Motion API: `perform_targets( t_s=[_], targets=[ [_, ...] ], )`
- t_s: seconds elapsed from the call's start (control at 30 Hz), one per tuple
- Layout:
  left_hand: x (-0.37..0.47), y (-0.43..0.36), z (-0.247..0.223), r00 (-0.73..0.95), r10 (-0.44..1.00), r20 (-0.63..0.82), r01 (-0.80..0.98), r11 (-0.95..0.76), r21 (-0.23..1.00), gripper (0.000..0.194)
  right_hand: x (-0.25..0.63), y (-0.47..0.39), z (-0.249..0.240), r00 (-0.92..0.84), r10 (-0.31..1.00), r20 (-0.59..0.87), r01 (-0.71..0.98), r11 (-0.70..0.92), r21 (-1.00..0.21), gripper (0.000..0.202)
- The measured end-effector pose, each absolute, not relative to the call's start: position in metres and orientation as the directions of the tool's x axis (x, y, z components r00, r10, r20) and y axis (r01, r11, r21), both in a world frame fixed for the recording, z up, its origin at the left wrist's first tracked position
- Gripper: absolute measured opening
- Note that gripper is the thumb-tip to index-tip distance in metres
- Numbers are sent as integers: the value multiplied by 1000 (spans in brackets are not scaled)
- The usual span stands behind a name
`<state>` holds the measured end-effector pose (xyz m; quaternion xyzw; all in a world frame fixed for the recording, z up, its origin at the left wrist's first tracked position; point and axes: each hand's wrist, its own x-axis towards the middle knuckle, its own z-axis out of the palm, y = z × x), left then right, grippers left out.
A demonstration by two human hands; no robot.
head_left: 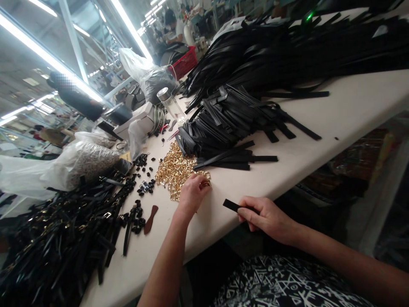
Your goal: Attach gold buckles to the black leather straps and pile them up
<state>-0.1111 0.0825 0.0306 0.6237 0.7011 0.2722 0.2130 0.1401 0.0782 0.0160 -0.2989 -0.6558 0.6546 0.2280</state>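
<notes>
My right hand (263, 215) pinches a short black strap (230, 205) between thumb and fingers, just off the table's front edge. The strap's flat end points left, toward my other hand. At the near side of a pile of gold metal buckles (174, 166), my left hand (194, 192) has its fingers curled together. Gold pieces show at those fingertips, but how many lie in the grip I cannot tell. Behind the buckles lies a heap of cut black straps (220, 119), a few of them loose at its near side.
Small black fittings (139, 213) and a brown hourglass-shaped piece (150, 219) lie left of the buckles. Straps with gold hardware (64, 238) heap at the left. Long black strips (271, 55) cover the back. A glass bottle (171, 105) and plastic bags (86, 164) stand beyond.
</notes>
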Motion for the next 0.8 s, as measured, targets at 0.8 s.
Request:
perform_targets(
  t_s=[0.8],
  targets=[
    [-88, 6, 49, -327, 943, 65, 525, 124, 842, 17, 113, 68, 33, -713, 695, 94, 136, 268, -954, 27]
  ],
)
